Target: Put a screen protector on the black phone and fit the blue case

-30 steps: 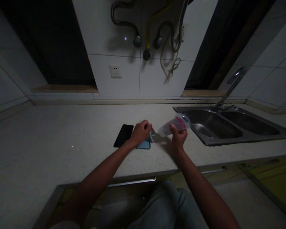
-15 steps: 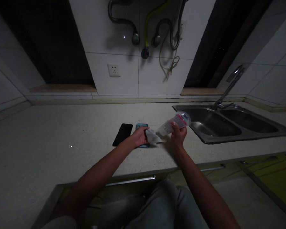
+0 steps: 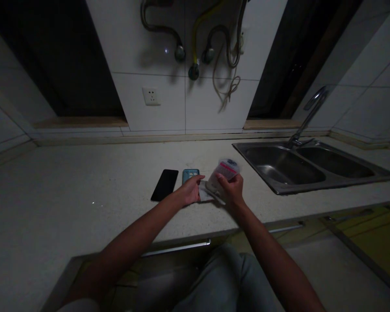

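Note:
My left hand (image 3: 191,190) is closed on a thin whitish piece that looks like folded paper (image 3: 205,192), over the counter. My right hand (image 3: 233,187) grips a clear plastic cup (image 3: 223,171) with a pink band, tilted so its narrow end points down to the left. That end meets or overlaps the whitish piece; I cannot tell whether they touch. A blue phone case (image 3: 190,173) lies partly hidden behind my left hand. To its left a black phone (image 3: 165,185) rests flat, dark side up.
The pale counter (image 3: 84,186) runs along a tiled wall. At the right is a steel double sink (image 3: 279,167) with a tall faucet (image 3: 308,115). A wall socket (image 3: 151,96) and pipe valves (image 3: 193,71) are above the counter; a drawer handle (image 3: 178,248) is below its front edge.
My right hand has brought the cup leftward and down against or over the whitish piece in my left hand. The view has shifted slightly. Phone and case stay put.

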